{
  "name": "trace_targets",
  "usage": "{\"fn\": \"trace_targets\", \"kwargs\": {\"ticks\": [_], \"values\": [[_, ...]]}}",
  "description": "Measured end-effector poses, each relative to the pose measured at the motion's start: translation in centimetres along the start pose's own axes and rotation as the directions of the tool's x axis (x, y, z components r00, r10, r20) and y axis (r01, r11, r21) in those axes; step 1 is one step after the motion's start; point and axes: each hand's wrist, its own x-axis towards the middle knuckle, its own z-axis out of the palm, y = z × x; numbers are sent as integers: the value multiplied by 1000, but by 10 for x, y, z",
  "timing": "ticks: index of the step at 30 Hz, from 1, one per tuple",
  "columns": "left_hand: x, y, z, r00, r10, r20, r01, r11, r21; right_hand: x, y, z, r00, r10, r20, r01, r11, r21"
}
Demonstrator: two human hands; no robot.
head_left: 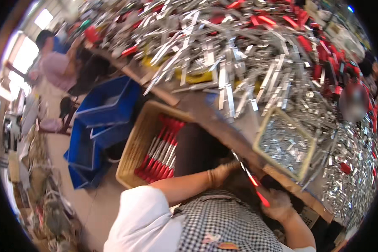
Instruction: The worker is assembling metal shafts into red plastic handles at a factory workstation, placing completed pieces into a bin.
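Note:
A long, thin tool with a silver shaft and red grip [253, 181] slants across in front of my body. My right hand [278, 204] is closed around its lower, red end. My left hand [227, 169], covered at the wrist by a tan cuff or glove, is beside the tool's silver upper part; its fingers are blurred, so their grip is unclear. Left of my dark-clothed leg, a tan plastic crate [130, 153] holds several similar red-and-silver tools [160, 149] laid side by side.
A large heap of silver metal strips and red parts [227, 46] covers the wooden-edged bench [214, 122]. A pale yellow crate [262, 145] of small metal pieces sits at its near edge. Blue bins [109, 101] stand on the floor at left. Another person [59, 67] sits farther back.

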Motion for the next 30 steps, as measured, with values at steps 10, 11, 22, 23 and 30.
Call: {"fn": "trace_targets", "kwargs": {"ticks": [10,11,22,23,30], "values": [[-92,67,34,792,494,-358,-592,764,-256,11,-58,1,998,-14,-69,70,255,964],[-108,77,25,795,515,-320,-603,731,-321,16,-67,3,998,-20,-65,68,254,965],[-186,84,5,645,656,-392,-763,570,-304,39,-101,-11,984,-178,-7,84,432,898],[-186,89,10,615,714,-335,-788,541,-292,37,-101,-12,974,-220,-51,166,548,820],[-178,122,61,395,872,290,-843,469,-263,69,-103,8,943,-310,122,-244,-394,886]]}}
